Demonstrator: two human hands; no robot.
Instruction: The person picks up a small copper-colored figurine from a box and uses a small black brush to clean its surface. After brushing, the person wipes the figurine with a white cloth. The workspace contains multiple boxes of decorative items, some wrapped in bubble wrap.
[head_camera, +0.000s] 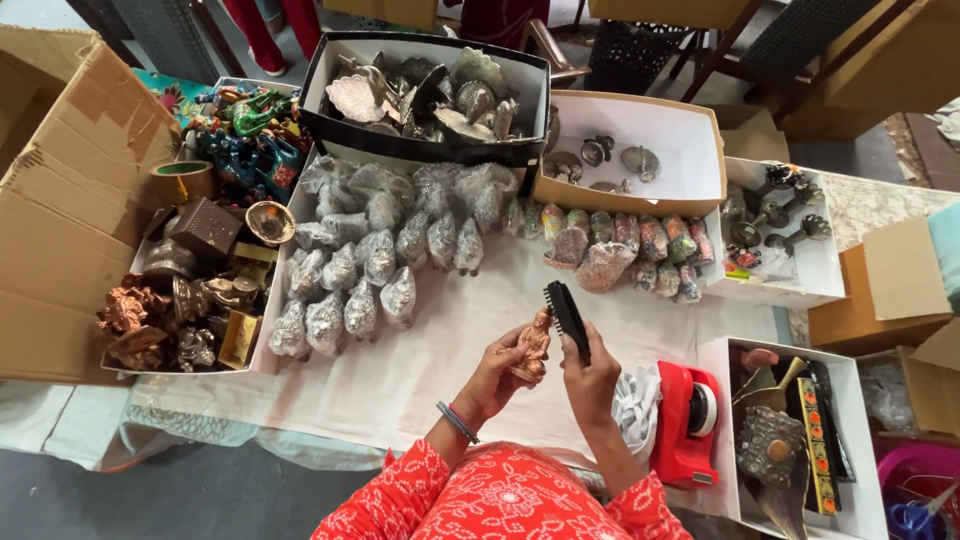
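Over cloth (400, 370) — L hand (497, 375) figurine (533, 345), R hand (590, 375) brush (566, 310).

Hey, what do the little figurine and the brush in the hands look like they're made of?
The figurine, held in the left hand, looks like cast metal with a copper or bronze finish: reddish-brown and slightly glossy. It might equally be painted resin. The brush, in the right hand, looks like matte black plastic with dark bristles; what the bristles are made of cannot be told.
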